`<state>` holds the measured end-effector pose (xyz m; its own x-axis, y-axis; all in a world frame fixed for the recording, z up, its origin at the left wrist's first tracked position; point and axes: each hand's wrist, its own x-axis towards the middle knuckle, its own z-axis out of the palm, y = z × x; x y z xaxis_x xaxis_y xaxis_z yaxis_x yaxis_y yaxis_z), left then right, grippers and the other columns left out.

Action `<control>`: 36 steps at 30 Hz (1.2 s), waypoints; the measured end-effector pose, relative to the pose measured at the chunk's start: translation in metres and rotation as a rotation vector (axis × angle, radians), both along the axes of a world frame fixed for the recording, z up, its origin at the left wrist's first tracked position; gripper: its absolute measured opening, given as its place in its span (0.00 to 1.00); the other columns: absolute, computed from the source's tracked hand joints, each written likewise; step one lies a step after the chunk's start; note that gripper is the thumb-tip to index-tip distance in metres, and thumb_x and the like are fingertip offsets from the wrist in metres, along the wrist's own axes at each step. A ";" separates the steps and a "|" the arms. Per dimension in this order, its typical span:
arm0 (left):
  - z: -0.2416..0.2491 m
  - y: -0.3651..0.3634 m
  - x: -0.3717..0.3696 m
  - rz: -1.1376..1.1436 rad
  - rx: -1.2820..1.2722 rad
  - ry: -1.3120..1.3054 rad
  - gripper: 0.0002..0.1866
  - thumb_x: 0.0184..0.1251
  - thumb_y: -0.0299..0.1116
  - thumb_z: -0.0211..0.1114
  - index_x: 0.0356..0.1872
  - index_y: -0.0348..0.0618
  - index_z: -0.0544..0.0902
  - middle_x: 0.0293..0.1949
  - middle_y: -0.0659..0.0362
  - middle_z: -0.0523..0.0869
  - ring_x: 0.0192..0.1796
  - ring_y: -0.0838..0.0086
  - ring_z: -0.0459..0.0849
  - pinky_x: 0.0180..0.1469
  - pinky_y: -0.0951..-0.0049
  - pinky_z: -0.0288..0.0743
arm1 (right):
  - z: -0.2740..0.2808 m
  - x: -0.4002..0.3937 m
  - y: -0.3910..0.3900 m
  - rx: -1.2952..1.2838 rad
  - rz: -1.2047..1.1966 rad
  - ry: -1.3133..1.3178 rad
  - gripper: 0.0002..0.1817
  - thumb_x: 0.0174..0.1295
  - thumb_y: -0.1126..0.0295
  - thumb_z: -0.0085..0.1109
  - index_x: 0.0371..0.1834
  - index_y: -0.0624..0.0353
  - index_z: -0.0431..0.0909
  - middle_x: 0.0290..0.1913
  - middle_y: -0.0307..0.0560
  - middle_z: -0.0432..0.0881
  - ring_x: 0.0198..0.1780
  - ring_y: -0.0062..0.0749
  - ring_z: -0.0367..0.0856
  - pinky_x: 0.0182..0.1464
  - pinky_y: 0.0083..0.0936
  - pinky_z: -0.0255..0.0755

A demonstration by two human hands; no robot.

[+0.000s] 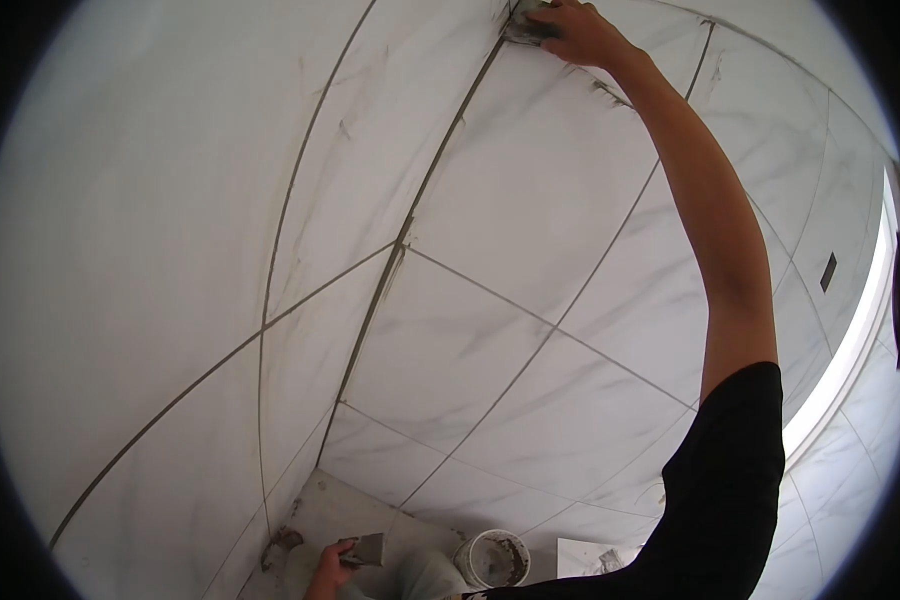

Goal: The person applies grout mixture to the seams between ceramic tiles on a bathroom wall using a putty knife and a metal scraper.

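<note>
Head view: The right hand [588,38] is raised to the upper end of the corner joint [403,240], where two tiled walls meet. Its grip is closed on a dark, smeared pad [533,28]; the pad's exact kind cannot be determined. The pad is located at the joint, against the tiled wall [550,190]. The right arm is extended, with a black sleeve [730,450] above the elbow.

The left hand [328,573] is low, near the foot of the corner. Its grip is clenched on a flat grey plate [366,549], held tilted over the floor [345,508].

A bucket [500,532], its inner side coated with grey-brown residue, stands near the wall's lower edge, beside a knee [432,573]. A white panel [576,558] with dark marks lies just right of it. Grey smears mark the tiles along the joint.
</note>
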<state>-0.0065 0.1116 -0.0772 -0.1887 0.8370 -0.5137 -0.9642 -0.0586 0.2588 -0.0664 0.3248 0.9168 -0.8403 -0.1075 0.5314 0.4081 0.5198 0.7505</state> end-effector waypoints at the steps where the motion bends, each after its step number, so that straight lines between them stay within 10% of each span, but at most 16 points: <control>1: 0.000 0.001 0.000 -0.008 0.014 0.012 0.17 0.63 0.36 0.66 0.52 0.43 0.82 0.51 0.53 0.85 0.52 0.55 0.83 0.51 0.49 0.77 | -0.003 -0.004 -0.002 -0.040 -0.032 0.016 0.25 0.60 0.66 0.62 0.64 0.46 0.79 0.61 0.61 0.75 0.63 0.60 0.72 0.65 0.51 0.70; 6: -0.004 0.001 -0.002 0.000 -0.056 -0.013 0.18 0.64 0.36 0.66 0.53 0.43 0.82 0.50 0.54 0.86 0.51 0.57 0.84 0.50 0.51 0.78 | 0.017 -0.027 0.010 0.144 -0.262 -0.065 0.30 0.63 0.62 0.61 0.72 0.40 0.73 0.71 0.50 0.72 0.73 0.54 0.65 0.73 0.48 0.63; 8: -0.013 -0.009 0.003 0.024 -0.034 -0.045 0.18 0.64 0.36 0.66 0.53 0.43 0.82 0.49 0.54 0.86 0.50 0.57 0.84 0.50 0.52 0.78 | 0.022 -0.028 -0.023 0.142 -0.506 -0.143 0.27 0.56 0.63 0.61 0.62 0.47 0.82 0.61 0.50 0.82 0.65 0.50 0.75 0.60 0.46 0.75; 11: -0.039 -0.005 -0.002 0.009 -0.032 0.560 0.17 0.63 0.36 0.67 0.52 0.43 0.82 0.49 0.55 0.87 0.51 0.58 0.84 0.49 0.53 0.78 | 0.028 -0.006 -0.024 0.055 -0.631 -0.210 0.21 0.52 0.63 0.61 0.51 0.51 0.86 0.48 0.50 0.87 0.56 0.48 0.80 0.50 0.47 0.76; 13: 0.013 -0.007 -0.003 -0.011 -0.026 0.020 0.17 0.63 0.36 0.67 0.52 0.44 0.82 0.48 0.55 0.86 0.51 0.59 0.83 0.48 0.54 0.78 | 0.032 0.024 -0.013 0.062 -0.581 -0.221 0.17 0.52 0.62 0.61 0.44 0.52 0.87 0.42 0.49 0.88 0.53 0.45 0.79 0.47 0.48 0.75; 17: 0.011 -0.007 0.001 -0.013 -0.053 0.005 0.17 0.63 0.36 0.67 0.52 0.45 0.81 0.48 0.56 0.85 0.49 0.59 0.83 0.45 0.55 0.78 | 0.022 0.075 -0.020 0.098 -0.732 -0.278 0.17 0.55 0.60 0.60 0.46 0.51 0.87 0.44 0.47 0.88 0.54 0.47 0.79 0.50 0.47 0.76; 23: 0.010 -0.007 -0.007 -0.064 -0.004 0.049 0.18 0.62 0.36 0.67 0.53 0.46 0.81 0.49 0.55 0.84 0.50 0.57 0.82 0.45 0.55 0.76 | 0.025 0.121 0.005 0.137 -0.290 0.139 0.30 0.62 0.52 0.59 0.63 0.61 0.76 0.65 0.53 0.78 0.65 0.62 0.72 0.64 0.50 0.72; 28: 0.014 -0.003 -0.005 -0.028 -0.075 0.013 0.19 0.63 0.36 0.66 0.54 0.45 0.81 0.51 0.54 0.85 0.51 0.57 0.82 0.45 0.53 0.77 | -0.018 0.083 -0.011 0.002 -0.019 0.343 0.34 0.60 0.52 0.62 0.66 0.61 0.72 0.57 0.78 0.75 0.54 0.68 0.80 0.57 0.49 0.78; 36: 0.005 -0.002 -0.004 -0.009 -0.047 0.065 0.18 0.65 0.35 0.65 0.55 0.43 0.81 0.52 0.52 0.84 0.52 0.54 0.82 0.49 0.49 0.78 | -0.045 0.009 -0.008 -0.050 0.154 0.407 0.23 0.57 0.62 0.62 0.54 0.61 0.81 0.57 0.66 0.76 0.56 0.64 0.77 0.57 0.53 0.77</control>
<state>-0.0103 0.1096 -0.0725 -0.2149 0.8144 -0.5390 -0.9458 -0.0360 0.3227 -0.0578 0.3172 0.8722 -0.5375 -0.1806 0.8237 0.5802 0.6296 0.5166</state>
